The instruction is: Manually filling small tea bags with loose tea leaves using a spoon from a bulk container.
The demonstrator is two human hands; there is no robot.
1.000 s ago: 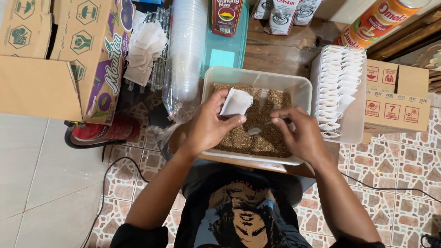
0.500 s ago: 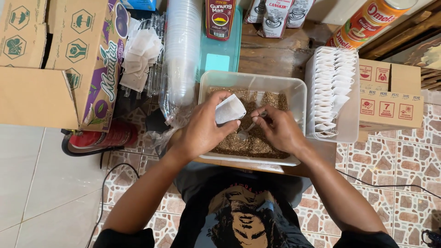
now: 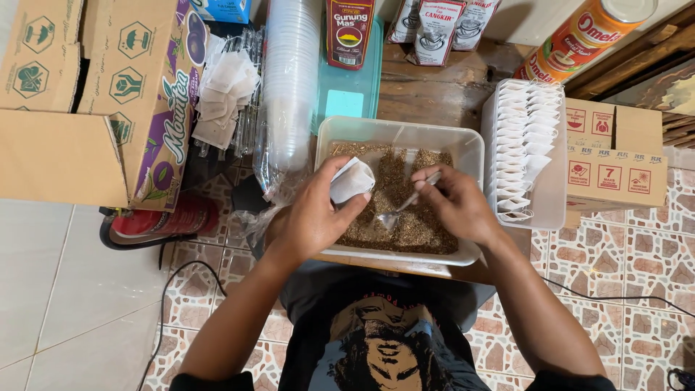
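Observation:
My left hand (image 3: 315,213) holds a small white paper bag (image 3: 352,179), its mouth open, over a clear plastic tub (image 3: 397,131) filled with brown loose tea (image 3: 394,221). In my right hand (image 3: 456,203) is a metal spoon (image 3: 400,209), its bowl dipped into the tea just below the bag. Both hands hover over the tub, close together.
A clear tray (image 3: 554,181) of stacked filled white bags stands right of the tub. Cardboard boxes (image 3: 615,156) lie beyond it. A sleeve of plastic cups (image 3: 289,87), loose white bags (image 3: 224,94) and a large cardboard box (image 3: 137,94) sit to the left. Packets and a can stand behind.
My right hand has drawn the spoon down into the tea, away from the bag's mouth. The left hand keeps the bag almost still.

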